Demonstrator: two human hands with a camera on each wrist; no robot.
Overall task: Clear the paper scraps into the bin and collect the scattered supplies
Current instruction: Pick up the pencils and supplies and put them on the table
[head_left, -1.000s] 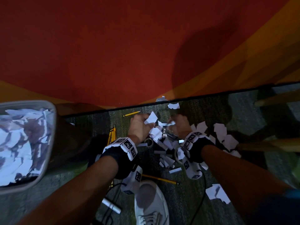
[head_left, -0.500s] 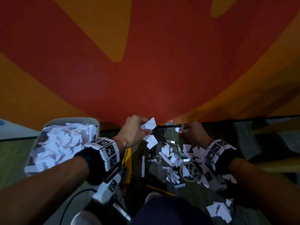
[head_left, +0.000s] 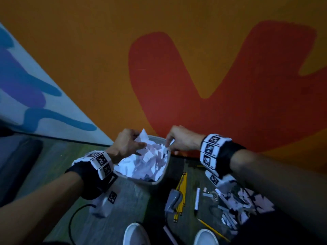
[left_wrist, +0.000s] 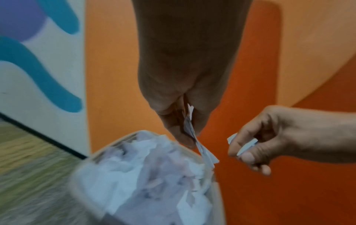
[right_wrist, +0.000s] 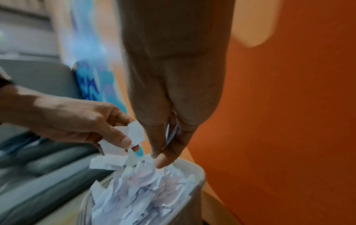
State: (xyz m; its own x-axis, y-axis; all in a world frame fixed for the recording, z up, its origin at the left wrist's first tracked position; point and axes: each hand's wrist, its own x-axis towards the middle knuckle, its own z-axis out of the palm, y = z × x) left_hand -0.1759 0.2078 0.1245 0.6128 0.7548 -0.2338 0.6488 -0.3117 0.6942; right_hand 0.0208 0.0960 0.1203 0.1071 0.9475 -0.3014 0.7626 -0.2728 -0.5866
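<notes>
A grey bin [head_left: 160,180] heaped with white paper scraps [head_left: 145,161] stands on the floor by the orange wall. My left hand [head_left: 128,145] hovers over its left rim and pinches white scraps [head_left: 144,136] between thumb and fingers; in the left wrist view those scraps [left_wrist: 194,137] hang from the fingertips. My right hand [head_left: 178,140] is above the bin's far right rim, pinching thin scraps [right_wrist: 171,135]. More scraps [head_left: 247,202] lie on the floor at the right, under my right wrist.
On the floor right of the bin lie several yellow pencils [head_left: 181,195], a grey stapler [head_left: 172,200], a white marker [head_left: 196,198] and a lone pencil [head_left: 211,228]. My white shoes [head_left: 135,235] are at the bottom. The painted wall [head_left: 212,68] rises close behind.
Both hands rose from the scrap pile on the floor and swung left with their scraps; they now hang over the bin. My view turned left and up with them.
</notes>
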